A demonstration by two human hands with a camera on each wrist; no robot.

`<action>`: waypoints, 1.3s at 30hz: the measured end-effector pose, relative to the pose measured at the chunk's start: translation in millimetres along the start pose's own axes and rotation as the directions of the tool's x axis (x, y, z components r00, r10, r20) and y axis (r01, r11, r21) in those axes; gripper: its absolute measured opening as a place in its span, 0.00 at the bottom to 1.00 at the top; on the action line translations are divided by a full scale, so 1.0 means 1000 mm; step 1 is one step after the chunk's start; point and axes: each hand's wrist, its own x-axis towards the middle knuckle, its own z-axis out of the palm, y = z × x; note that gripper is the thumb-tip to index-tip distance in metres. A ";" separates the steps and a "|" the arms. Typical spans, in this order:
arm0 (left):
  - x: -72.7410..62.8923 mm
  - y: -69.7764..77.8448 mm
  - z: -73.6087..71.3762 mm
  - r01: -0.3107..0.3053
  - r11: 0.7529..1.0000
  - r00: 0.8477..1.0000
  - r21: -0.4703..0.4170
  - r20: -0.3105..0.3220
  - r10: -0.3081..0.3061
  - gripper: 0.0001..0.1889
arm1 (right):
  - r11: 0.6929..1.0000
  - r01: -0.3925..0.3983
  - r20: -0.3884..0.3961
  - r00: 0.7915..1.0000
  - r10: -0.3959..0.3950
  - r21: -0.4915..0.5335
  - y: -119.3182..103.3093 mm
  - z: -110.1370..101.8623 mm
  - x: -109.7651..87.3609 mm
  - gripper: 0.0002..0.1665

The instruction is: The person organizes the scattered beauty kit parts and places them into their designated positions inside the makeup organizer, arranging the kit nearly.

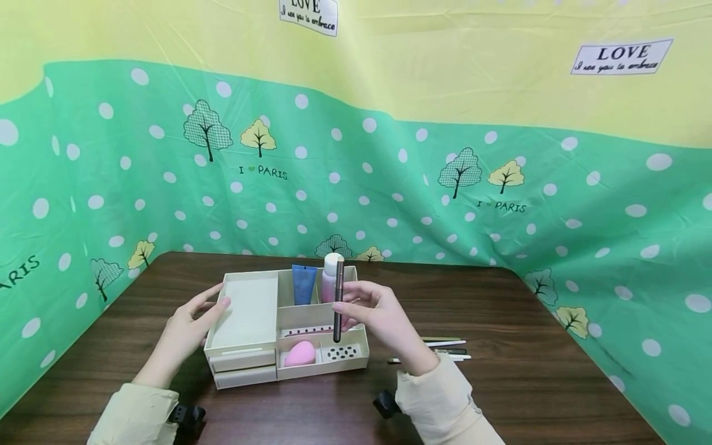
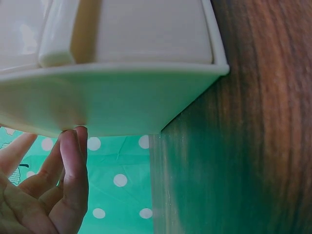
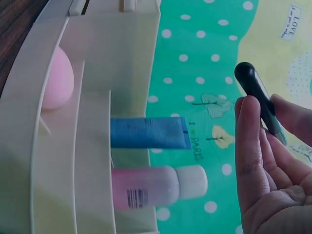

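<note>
A cream desktop organizer stands on the table, with drawers at its left and open compartments at its right. My left hand rests against its left side, fingertips touching the side wall in the left wrist view. Between thumb and fingers, my right hand pinches a slim black pen-like stick, upright in front of the compartments. A blue tube and a pink bottle with a white cap stand in the back compartments. A pink makeup sponge sits in a front compartment.
Several thin pencils or brushes lie on the brown wooden table, right of the organizer and partly behind the right wrist. A green and yellow patterned cloth hangs behind the table.
</note>
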 end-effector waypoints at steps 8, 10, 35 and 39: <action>0.000 0.000 -0.001 -0.005 1.000 1.000 0.012 -0.001 0.005 0.35 | 0.997 -0.052 0.004 0.999 0.052 0.054 0.002 0.021 0.014 0.27; 0.000 0.000 -0.001 -0.006 1.000 1.000 0.012 -0.002 0.006 0.35 | 0.995 -0.070 0.004 0.998 0.070 0.071 0.003 0.027 0.017 0.28; 0.002 -0.001 -0.001 0.006 1.000 1.000 0.009 0.007 -0.006 0.35 | 0.969 -0.204 0.106 0.976 0.190 0.142 0.014 0.077 0.056 0.37; 0.002 -0.001 -0.001 -0.001 1.000 1.000 0.009 0.003 0.001 0.35 | 0.969 -0.215 0.117 0.972 0.202 0.118 0.015 0.082 0.061 0.37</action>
